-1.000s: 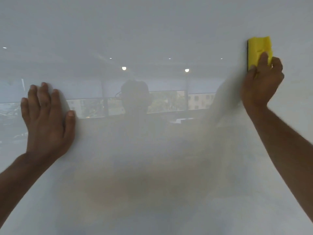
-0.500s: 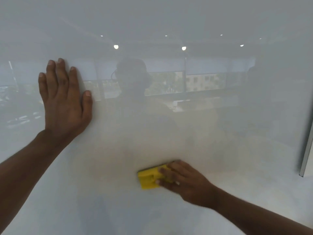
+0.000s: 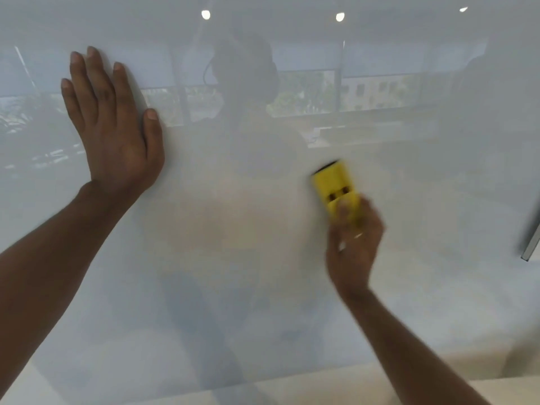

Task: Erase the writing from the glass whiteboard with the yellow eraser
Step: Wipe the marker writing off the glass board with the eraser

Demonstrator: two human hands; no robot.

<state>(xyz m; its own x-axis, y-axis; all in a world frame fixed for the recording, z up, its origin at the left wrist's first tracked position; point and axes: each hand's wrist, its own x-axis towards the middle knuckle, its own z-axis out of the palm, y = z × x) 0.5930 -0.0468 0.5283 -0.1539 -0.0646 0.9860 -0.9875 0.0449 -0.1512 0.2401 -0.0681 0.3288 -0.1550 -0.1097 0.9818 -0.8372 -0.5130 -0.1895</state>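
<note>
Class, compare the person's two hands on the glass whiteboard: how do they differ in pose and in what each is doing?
The left hand lies flat and open, fingers spread upward, holding nothing; the right hand is curled around the yellow eraser. The left hand looks sharp; the right hand is motion-blurred. The left hand sits higher than the right hand. Both are at the glass whiteboard.

Glass whiteboard (image 3: 409, 287) clear — left hand (image 3: 117, 135) flat.

The yellow eraser (image 3: 336, 188) is pressed tilted against the glossy, pretty much writing-free glass whiteboard (image 3: 263, 287), right of center.
</note>
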